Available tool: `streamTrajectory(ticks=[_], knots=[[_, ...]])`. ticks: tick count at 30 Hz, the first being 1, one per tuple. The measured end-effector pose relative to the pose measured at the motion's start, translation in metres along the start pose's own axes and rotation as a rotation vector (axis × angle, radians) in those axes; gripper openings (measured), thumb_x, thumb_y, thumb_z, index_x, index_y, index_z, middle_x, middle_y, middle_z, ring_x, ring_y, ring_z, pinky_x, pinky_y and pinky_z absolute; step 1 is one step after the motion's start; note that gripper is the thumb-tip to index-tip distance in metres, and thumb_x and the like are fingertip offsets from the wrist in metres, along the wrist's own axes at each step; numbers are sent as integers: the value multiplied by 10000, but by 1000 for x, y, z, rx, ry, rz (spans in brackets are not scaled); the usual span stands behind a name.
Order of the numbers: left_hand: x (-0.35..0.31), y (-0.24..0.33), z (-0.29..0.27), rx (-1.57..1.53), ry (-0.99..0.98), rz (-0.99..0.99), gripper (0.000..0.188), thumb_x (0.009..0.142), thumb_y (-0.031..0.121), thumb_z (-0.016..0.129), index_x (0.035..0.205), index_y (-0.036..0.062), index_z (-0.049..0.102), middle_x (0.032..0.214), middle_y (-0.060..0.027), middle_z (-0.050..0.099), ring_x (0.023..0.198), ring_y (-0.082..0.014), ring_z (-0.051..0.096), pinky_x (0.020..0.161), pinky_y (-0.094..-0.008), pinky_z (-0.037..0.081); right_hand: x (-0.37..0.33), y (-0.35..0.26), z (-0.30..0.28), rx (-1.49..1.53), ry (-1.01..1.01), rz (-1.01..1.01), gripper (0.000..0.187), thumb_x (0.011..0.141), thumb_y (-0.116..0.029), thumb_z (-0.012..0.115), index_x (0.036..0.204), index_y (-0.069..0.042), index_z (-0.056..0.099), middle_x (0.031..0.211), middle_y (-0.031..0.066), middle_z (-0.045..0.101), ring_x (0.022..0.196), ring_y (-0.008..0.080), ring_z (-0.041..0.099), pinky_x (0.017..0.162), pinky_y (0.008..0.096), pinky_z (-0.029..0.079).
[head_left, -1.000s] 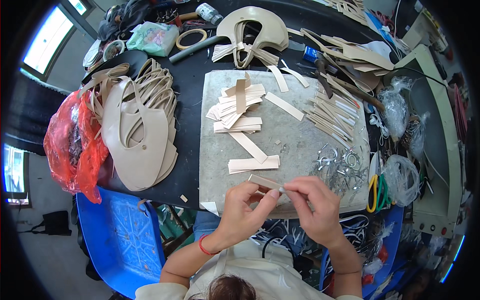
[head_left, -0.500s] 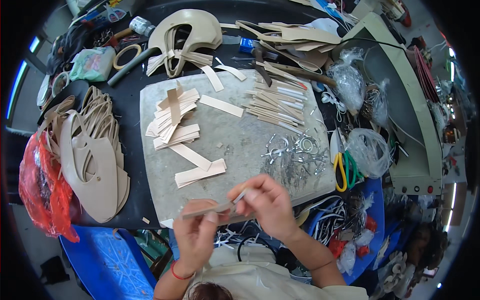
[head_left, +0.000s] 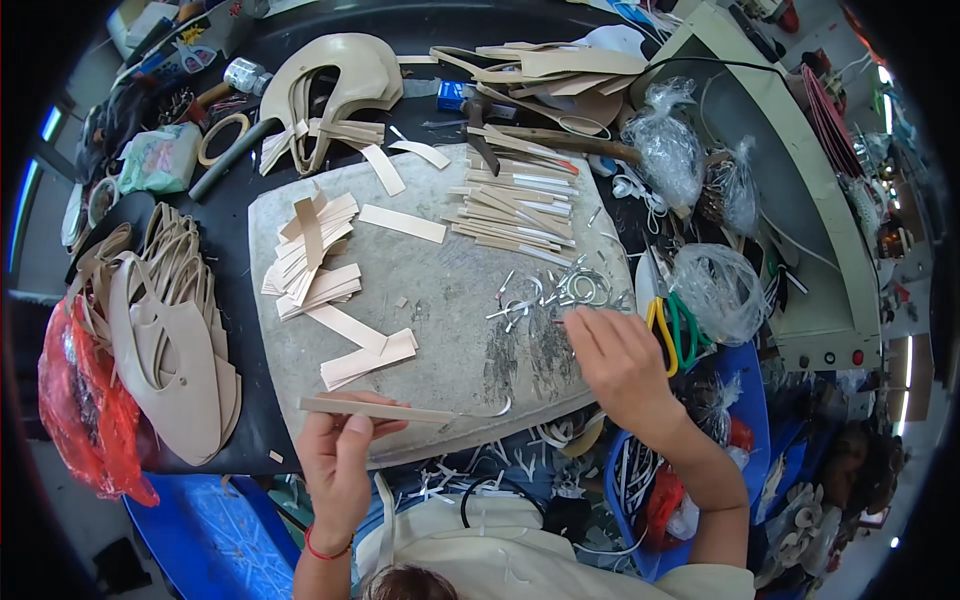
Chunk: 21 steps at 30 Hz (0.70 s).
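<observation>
My left hand is closed round a narrow beige strap, pinched between thumb and fingers above the near edge of the board. A thin white strip curls up from the strap's right end. Over the right part of the board, my right hand has its fingers drawn together beside a small pile of metal rings and buckles. What its fingertips hold, if anything, is hidden. Flat beige strips lie in loose stacks at the left, and a row of narrow beige straps lies at the far right.
The worn grey board rests on a black table. Yellow-and-green-handled scissors lie at its right edge. A hammer is behind the straps. Beige cut pieces stand at left; blue trays flank me below the table.
My right hand has left the strap and moved right to the metal rings. My left hand has shifted left with the strap, whose white end now hangs free. The whole view has shifted slightly.
</observation>
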<state>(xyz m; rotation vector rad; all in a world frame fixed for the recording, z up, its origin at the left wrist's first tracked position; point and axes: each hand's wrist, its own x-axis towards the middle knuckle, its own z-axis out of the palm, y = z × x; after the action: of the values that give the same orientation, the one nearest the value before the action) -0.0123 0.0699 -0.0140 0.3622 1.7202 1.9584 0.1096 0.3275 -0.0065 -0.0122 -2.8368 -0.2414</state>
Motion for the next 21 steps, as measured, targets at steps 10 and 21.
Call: streamTrajectory(ticks=[10, 21], knots=[[-1, -6, -9, -59, -9, -59, 184, 932, 27, 424, 1046, -71, 529, 984, -155, 602, 901, -239, 641, 795, -366, 561, 10, -3, 4, 368, 129, 290, 256, 719, 6, 606, 974, -15, 614, 837, 101, 558, 788, 284, 555, 691, 362, 468], [1, -6, -6, -65, -22, -71, 192, 938, 40, 419, 1040, -78, 531, 981, -154, 610, 866, -241, 652, 791, -363, 562, 4, -18, 12, -78, -150, 64, 186, 722, -32, 563, 905, -6, 588, 772, 91, 531, 760, 254, 543, 668, 350, 448]])
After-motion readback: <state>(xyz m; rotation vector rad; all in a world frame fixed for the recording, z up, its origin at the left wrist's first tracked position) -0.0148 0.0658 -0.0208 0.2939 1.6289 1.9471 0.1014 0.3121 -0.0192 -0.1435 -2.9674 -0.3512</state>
